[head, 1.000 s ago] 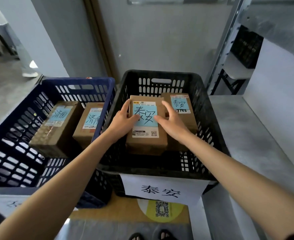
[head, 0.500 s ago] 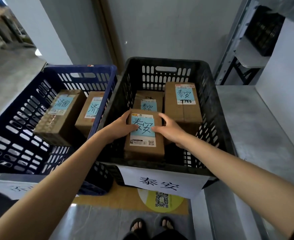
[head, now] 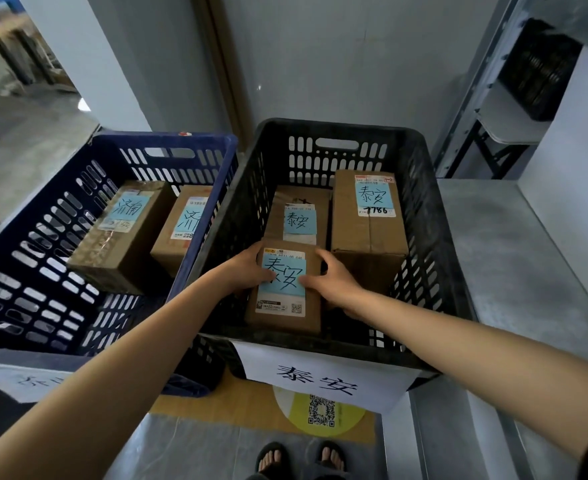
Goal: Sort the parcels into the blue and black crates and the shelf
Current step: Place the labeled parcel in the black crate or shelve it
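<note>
Parcel [head: 284,299] is low in the black crate [head: 424,209], near end, your left hand [head: 247,268] and right hand [head: 334,282] gripping its sides, fingers [head: 310,281] curled on. Set it flat before you let go.

Both hands — left hand [head: 247,271], right hand [head: 334,284] — grip a parcel [head: 284,317] inside the black crate [head: 434,244].

We see a yellow QR sticker [head: 321,410] on brown cardboard [head: 223,414] on the floor, our sandals [head: 272,460] near it, and a grey wall [head: 355,64] ahead.
</note>
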